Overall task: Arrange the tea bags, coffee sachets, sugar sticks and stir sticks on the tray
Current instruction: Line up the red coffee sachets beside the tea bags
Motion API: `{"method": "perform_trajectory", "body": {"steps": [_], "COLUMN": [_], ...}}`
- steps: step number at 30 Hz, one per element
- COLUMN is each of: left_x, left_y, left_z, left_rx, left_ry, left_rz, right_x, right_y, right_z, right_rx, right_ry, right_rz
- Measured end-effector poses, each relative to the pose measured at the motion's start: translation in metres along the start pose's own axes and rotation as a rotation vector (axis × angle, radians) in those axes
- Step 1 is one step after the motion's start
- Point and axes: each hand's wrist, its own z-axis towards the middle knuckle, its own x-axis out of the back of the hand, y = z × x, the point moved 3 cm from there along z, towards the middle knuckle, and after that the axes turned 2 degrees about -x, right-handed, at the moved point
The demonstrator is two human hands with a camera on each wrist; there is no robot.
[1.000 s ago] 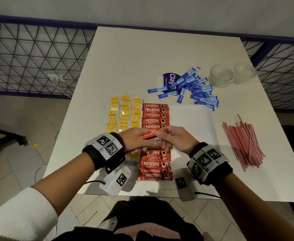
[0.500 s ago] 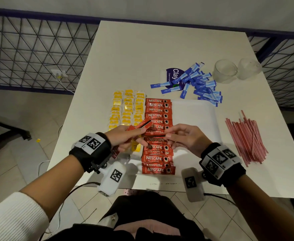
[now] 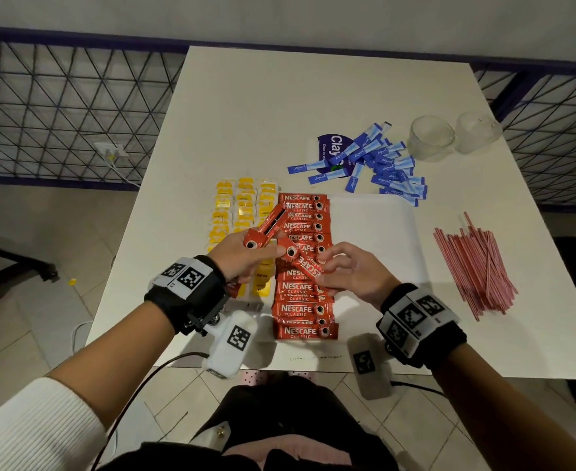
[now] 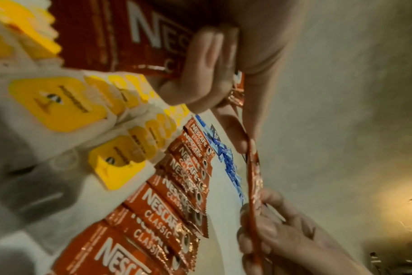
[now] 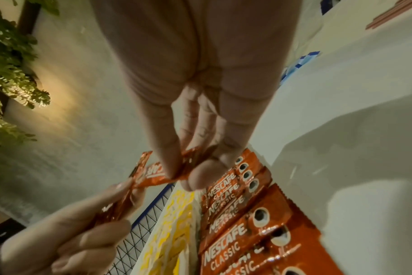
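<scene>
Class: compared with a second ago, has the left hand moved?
Yes. The left hand has drawn leftward, off the coffee sachet column and over the tea bags.

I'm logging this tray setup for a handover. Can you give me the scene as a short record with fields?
left hand: grips spare coffee sachets
right hand: pinches one coffee sachet, held above the column
tray: tea bags in rows on the left, coffee column beside them, right part bare
sugar sticks: loose pile on the table, beyond the tray
stir sticks: pile right of the tray
glasses: two, far right
</scene>
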Motion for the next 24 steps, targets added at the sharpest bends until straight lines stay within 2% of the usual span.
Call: {"method": "perform_trajectory", "body": {"steps": [2, 5, 12, 15, 20, 24], "left_x": [-0.005, -0.019, -0.032, -0.032, -0.029, -0.026], "left_y": [0.004, 0.007, 0.011, 0.003, -0.005, -0.011], "left_z": [0.001, 0.002, -0.005, -0.006, -0.003, 0.000], "left_rx": [-0.002, -0.013, -0.038, 0.022, 0.017, 0.037], "left_ry": [0.010, -0.057, -0.094, -0.162, -0.154, -0.203], "left_rz": [-0.006, 0.037, 0.127, 0.181, 0.276, 0.466], "right_x": [-0.005, -0.015, -0.011, -0.010, -0.008, 0.007], "right_y": [0.000, 0.003, 0.013, 0.016, 0.021, 0.027], "right_z": [0.000, -0.001, 0.002, 0.000, -0.002, -0.003], "right_rx": [-0.018, -0.023, -0.068, -0.080, -0.114, -0.129], "right_ry": [-0.037, -0.079, 0.097, 0.109, 0.066, 0.134], "right_rz": [-0.047, -0.094, 0.093, 0.130, 0.255, 0.274]}}
